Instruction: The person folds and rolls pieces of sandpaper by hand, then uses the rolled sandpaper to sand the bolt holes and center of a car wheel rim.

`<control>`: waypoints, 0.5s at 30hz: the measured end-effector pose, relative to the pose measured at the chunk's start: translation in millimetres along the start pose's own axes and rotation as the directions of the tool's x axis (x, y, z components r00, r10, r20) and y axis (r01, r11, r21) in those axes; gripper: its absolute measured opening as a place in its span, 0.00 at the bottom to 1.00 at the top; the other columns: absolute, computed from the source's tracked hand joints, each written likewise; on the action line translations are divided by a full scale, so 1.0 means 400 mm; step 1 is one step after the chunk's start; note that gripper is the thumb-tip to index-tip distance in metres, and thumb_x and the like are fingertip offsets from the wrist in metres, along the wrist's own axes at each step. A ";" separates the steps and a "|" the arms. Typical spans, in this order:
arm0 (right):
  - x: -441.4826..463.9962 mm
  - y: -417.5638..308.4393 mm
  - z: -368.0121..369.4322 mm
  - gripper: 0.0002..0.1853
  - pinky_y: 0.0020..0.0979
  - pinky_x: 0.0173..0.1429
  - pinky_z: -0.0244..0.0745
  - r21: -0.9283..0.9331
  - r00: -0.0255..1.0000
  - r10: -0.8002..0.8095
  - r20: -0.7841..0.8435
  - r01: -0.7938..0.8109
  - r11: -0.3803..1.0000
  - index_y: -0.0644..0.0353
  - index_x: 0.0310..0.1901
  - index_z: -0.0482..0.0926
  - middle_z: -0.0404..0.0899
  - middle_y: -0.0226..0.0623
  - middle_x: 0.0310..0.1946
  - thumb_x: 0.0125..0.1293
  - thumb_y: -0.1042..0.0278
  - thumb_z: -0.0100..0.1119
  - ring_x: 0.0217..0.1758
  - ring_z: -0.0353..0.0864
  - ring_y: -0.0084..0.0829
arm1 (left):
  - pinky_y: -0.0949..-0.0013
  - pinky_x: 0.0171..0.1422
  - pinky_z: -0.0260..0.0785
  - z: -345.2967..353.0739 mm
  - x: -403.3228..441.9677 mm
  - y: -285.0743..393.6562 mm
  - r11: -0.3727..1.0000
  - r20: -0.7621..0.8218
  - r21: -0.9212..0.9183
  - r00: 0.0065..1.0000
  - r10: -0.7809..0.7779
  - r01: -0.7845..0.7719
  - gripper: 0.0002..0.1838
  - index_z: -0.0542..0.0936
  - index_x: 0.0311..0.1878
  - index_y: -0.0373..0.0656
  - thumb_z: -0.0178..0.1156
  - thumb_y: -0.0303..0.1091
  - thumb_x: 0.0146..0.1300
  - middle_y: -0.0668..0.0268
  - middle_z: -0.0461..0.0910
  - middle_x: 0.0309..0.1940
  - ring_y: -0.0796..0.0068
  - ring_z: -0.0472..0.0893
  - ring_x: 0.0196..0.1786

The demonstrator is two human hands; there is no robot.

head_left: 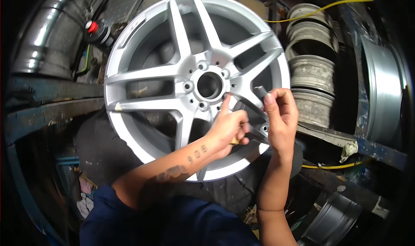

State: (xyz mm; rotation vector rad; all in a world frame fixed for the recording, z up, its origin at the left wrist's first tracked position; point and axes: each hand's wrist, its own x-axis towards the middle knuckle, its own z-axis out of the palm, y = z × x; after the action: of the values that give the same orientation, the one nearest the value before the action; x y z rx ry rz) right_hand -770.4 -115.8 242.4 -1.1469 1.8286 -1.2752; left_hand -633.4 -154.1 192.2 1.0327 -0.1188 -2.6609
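A silver alloy wheel (186, 109) with paired spokes lies face up in front of me, over my dark-clothed legs. My left hand (229, 127) is over the lower spokes, its index finger extended to the rim of the centre hole, near a lug hole. The other fingers of that hand curl round a small yellowish item (234, 140), mostly hidden. On the right side of the wheel, my right hand (281, 114) is raised above the spokes. Its thumb and fingers pinch a small dark grey piece (261, 90).
Several dull wheels (312, 73) are stacked at the right, beside a shiny rim (384, 90). Another rim (333, 220) is at the lower right. A red-capped bottle (98, 33) stands upper left, near a shiny metal cylinder (43, 34). A yellow cable (333, 4) crosses the upper right.
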 end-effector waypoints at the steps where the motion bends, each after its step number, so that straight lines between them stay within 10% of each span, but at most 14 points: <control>1: 0.003 -0.005 0.004 0.06 0.20 0.41 0.70 0.103 1.000 0.024 0.002 -0.024 0.994 0.59 0.43 0.75 0.73 0.23 0.32 0.79 0.69 0.61 0.34 0.70 0.14 | 0.63 0.32 0.69 -0.012 0.000 -0.005 0.999 -0.008 0.033 1.000 0.029 -0.028 0.52 0.36 0.87 0.59 0.52 0.26 0.65 0.63 0.73 0.27 0.76 0.67 0.20; 8: -0.013 -0.014 0.025 0.07 0.22 0.38 0.76 0.550 0.993 0.101 0.052 -0.113 0.827 0.59 0.47 0.72 0.81 0.29 0.30 0.80 0.68 0.59 0.31 0.79 0.16 | 0.74 0.27 0.72 0.040 -0.109 0.097 0.906 0.195 0.276 0.942 0.274 -0.321 0.28 0.68 0.79 0.42 0.54 0.35 0.78 0.62 0.82 0.35 0.82 0.72 0.19; 11: -0.024 -0.034 0.047 0.07 0.22 0.41 0.75 0.456 1.000 0.011 -0.016 -0.003 0.890 0.60 0.45 0.73 0.81 0.30 0.34 0.80 0.68 0.59 0.35 0.80 0.16 | 0.81 0.27 0.68 0.050 -0.126 0.117 0.609 0.168 0.633 0.853 0.494 -0.477 0.19 0.81 0.64 0.38 0.63 0.38 0.77 0.72 0.83 0.32 0.90 0.73 0.22; 15: -0.011 -0.016 0.076 0.09 0.24 0.43 0.75 0.346 0.990 -0.105 -0.098 0.132 0.929 0.63 0.43 0.76 0.80 0.29 0.34 0.77 0.66 0.63 0.38 0.79 0.16 | 0.81 0.27 0.69 0.050 -0.135 0.118 0.602 0.147 0.534 0.766 0.626 -0.594 0.12 0.83 0.51 0.38 0.69 0.35 0.73 0.73 0.81 0.31 0.89 0.74 0.22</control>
State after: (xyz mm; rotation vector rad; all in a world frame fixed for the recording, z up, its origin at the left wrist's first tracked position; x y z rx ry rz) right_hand -740.7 -125.1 238.2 -1.0312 1.5178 -1.6595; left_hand -597.9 -184.1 250.1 0.9700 -1.0944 -1.9645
